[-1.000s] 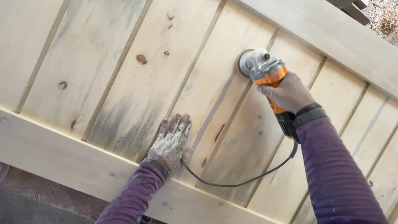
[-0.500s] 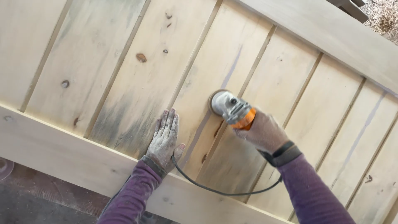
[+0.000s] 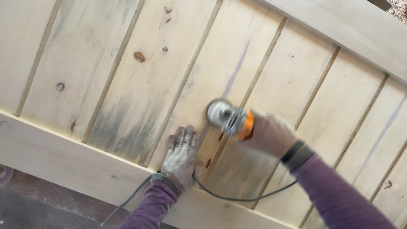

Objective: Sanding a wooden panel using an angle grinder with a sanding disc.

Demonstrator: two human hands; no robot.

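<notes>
Item: plank panel [image 3: 127, 76], pale boards with grooved joints, dark staining at 9 o'clock of the hands.
Left hand [image 3: 182, 157]: dusty, fingers spread flat on the board, gripping nothing; best kept bracing, clear of the disc.
Cord [image 3: 237, 198]: loops at 6 o'clock; keep it behind the tool.
Sander [image 3: 227, 116]: blurred, disc on the panel at centre; hold it flat, follow the grain.
Right hand [image 3: 271, 133]: fingers closed around the sander body.

Your left hand [image 3: 182, 157] lies flat, fingers straight and together. Your right hand [image 3: 270, 134] is curled tight in a grip, arm stretched out, blurry.
</notes>
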